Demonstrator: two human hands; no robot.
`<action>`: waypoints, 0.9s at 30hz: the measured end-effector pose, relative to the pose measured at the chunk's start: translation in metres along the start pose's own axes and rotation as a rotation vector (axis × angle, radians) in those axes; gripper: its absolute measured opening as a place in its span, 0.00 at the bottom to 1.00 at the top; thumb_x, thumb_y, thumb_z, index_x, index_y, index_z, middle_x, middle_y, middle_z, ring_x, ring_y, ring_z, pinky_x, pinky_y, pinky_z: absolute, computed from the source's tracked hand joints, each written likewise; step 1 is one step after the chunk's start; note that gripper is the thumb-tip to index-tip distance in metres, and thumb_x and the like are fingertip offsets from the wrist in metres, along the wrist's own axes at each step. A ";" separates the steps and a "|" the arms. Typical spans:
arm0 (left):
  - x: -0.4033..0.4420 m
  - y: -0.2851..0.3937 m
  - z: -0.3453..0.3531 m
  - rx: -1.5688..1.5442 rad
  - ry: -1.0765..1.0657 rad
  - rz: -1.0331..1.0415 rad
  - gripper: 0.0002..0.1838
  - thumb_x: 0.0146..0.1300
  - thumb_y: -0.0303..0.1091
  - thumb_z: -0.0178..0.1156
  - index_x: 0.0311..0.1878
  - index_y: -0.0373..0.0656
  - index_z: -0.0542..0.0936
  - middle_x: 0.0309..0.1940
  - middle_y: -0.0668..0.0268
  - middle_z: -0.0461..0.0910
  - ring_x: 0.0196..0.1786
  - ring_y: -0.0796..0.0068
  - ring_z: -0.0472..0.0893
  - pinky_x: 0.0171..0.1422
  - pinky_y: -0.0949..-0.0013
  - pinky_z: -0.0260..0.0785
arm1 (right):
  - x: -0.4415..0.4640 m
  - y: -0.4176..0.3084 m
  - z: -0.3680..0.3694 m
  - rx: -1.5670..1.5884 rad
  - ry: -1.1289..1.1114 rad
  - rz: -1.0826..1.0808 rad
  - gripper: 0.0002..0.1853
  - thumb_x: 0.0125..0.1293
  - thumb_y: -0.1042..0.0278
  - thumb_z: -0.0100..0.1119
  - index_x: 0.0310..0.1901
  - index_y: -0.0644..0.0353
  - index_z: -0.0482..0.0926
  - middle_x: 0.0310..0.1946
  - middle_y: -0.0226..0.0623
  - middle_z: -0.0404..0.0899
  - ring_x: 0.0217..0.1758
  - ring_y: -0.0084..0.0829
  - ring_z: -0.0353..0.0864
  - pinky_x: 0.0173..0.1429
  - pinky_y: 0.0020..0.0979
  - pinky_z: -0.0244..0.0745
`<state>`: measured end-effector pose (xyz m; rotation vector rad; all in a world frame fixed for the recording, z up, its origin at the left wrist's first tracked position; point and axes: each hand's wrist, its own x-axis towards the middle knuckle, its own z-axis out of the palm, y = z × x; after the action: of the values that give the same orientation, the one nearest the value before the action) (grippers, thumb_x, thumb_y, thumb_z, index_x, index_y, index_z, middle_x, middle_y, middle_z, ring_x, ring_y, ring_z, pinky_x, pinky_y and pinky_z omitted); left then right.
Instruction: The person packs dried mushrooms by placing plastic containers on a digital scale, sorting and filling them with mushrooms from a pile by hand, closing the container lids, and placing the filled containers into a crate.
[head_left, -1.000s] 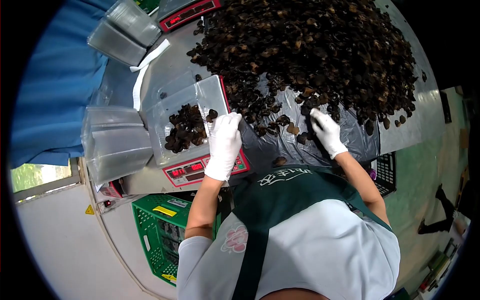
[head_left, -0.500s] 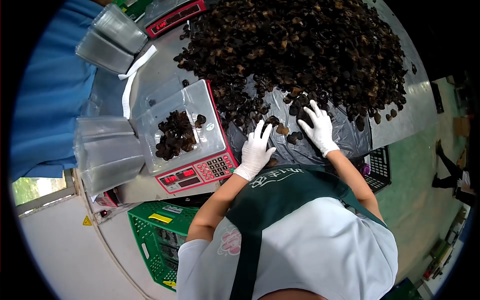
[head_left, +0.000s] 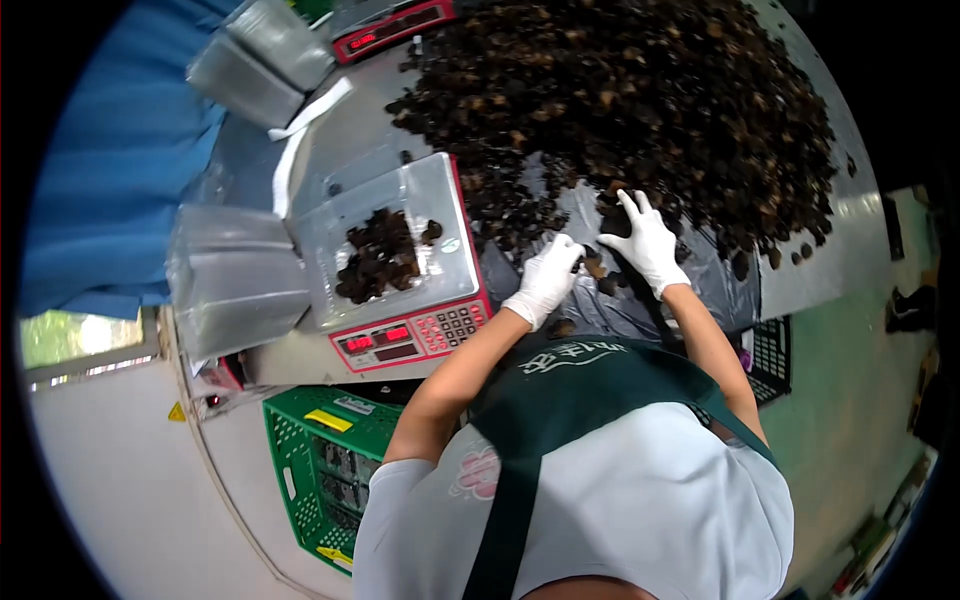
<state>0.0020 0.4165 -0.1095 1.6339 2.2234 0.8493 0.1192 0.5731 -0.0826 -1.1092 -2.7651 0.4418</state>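
A big heap of dark wood ear mushrooms covers the table in front of me. My left hand, in a white glove, has its fingers curled together at the heap's near edge, with a dark wood ear mushroom showing at the fingertips. Beside it, my right hand, also gloved, spreads its thumb and fingers over loose pieces on the dark plastic sheet. To the left, a clear plastic tray with a small pile of mushrooms sits on the red-framed digital scale.
Stacked clear trays stand left of the scale, and more trays lie farther back near a second scale. A white strip runs along the table. Below are a green crate and a black crate.
The whole view has shifted, with the table things now farther right. My left fingers have gone from spread to curled around a mushroom piece. My right hand stays spread near the heap.
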 end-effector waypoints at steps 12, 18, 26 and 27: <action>-0.005 0.003 -0.046 -1.825 0.054 -0.717 0.11 0.68 0.45 0.57 0.47 0.51 0.77 0.48 0.69 0.82 0.48 0.74 0.80 0.46 0.65 0.74 | 0.012 -0.054 -0.032 0.839 0.030 -0.057 0.19 0.55 0.66 0.68 0.48 0.62 0.80 0.55 0.44 0.80 0.58 0.37 0.80 0.62 0.31 0.72; 0.008 0.008 -0.032 -2.422 0.187 -0.541 0.35 0.63 0.67 0.52 0.57 0.43 0.74 0.55 0.57 0.76 0.61 0.58 0.73 0.70 0.54 0.62 | -0.012 -0.098 -0.034 0.387 -0.039 -0.588 0.28 0.55 0.59 0.69 0.57 0.56 0.75 0.66 0.48 0.65 0.66 0.49 0.66 0.66 0.41 0.68; -0.016 -0.004 -0.051 -2.617 -0.007 -0.349 0.20 0.68 0.53 0.49 0.51 0.50 0.79 0.49 0.65 0.81 0.53 0.66 0.79 0.55 0.55 0.74 | 0.027 -0.124 -0.062 0.710 0.157 -0.514 0.16 0.59 0.72 0.65 0.49 0.61 0.80 0.52 0.43 0.81 0.52 0.39 0.80 0.56 0.33 0.76; -0.017 0.010 -0.075 -2.534 0.139 -0.492 0.20 0.68 0.52 0.48 0.50 0.49 0.79 0.48 0.64 0.82 0.51 0.64 0.81 0.48 0.56 0.77 | 0.035 -0.128 -0.064 0.732 0.153 -0.482 0.16 0.59 0.72 0.65 0.50 0.61 0.80 0.51 0.42 0.81 0.50 0.36 0.81 0.55 0.32 0.76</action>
<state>-0.0233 0.3801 -0.0462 -0.2811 0.1032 1.8857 0.0251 0.5235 0.0192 -0.2822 -2.2827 1.1047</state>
